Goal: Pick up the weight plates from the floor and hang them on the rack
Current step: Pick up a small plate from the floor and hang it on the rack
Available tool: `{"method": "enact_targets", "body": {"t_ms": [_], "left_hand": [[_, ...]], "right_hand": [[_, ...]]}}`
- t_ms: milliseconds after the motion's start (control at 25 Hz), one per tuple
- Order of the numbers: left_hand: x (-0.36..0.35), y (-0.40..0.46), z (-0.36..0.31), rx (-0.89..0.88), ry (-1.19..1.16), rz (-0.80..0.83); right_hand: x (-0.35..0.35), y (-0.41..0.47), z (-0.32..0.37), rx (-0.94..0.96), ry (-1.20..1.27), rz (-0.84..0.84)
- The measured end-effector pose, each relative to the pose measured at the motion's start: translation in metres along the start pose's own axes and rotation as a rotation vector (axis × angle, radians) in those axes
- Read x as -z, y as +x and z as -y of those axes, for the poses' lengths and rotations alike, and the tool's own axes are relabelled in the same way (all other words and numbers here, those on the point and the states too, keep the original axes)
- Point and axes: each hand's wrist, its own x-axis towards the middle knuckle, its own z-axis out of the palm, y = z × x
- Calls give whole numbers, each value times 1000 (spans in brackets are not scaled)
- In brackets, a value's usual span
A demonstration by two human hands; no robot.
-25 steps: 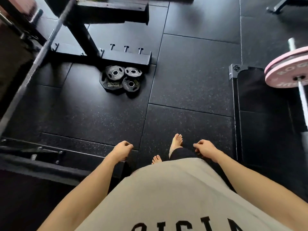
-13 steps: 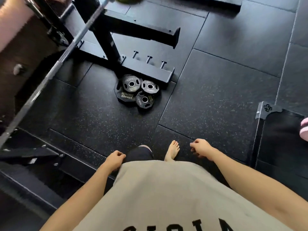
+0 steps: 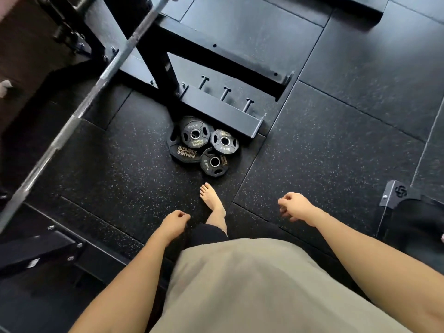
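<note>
Several black weight plates lie in a small heap on the rubber floor against the rack's foot: a large plate (image 3: pixel 182 153) at the bottom, a smaller plate (image 3: pixel 195 135) on top of it, and two small 2.5 kg plates (image 3: pixel 224 141) (image 3: pixel 214 162) overlapping beside it. The black rack (image 3: pixel 216 105) has three short pegs (image 3: pixel 225 93) just behind the heap. My left hand (image 3: pixel 173 222) and my right hand (image 3: pixel 294 205) hang loosely curled and hold nothing, well short of the plates. A bare foot (image 3: pixel 212 199) stands just before the heap.
A steel barbell (image 3: pixel 79 109) runs diagonally across the left at rack height. Black rack beams (image 3: pixel 216 56) cross behind the pegs. A platform corner bracket (image 3: pixel 396 193) sits at the right, and another frame part (image 3: pixel 36 251) lies low on the left.
I have walked toward the rack; the plates and pegs now sit much closer and nearer the centre. Both hands stay loose and hold nothing. The pink bumper plate at the right has left view.
</note>
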Motion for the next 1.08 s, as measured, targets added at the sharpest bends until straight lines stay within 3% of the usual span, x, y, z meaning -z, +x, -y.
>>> {"method": "enact_targets", "body": {"t_ms": [320, 600, 800, 960, 1080], "left_hand": [[39, 194, -82, 30, 53, 98], [-19, 418, -115, 48, 50, 29], [-58, 549, -156, -42, -78, -101], [-90, 617, -193, -130, -20, -117], [-102, 641, -212, -62, 41, -162]], "right_hand": [[-19, 174, 99, -164, 93, 60], [-77, 423, 128, -268, 283, 46], [-116, 570, 143, -303, 429, -52], [-132, 641, 143, -313, 526, -85], [-137, 668, 144, -328, 627, -10]]}}
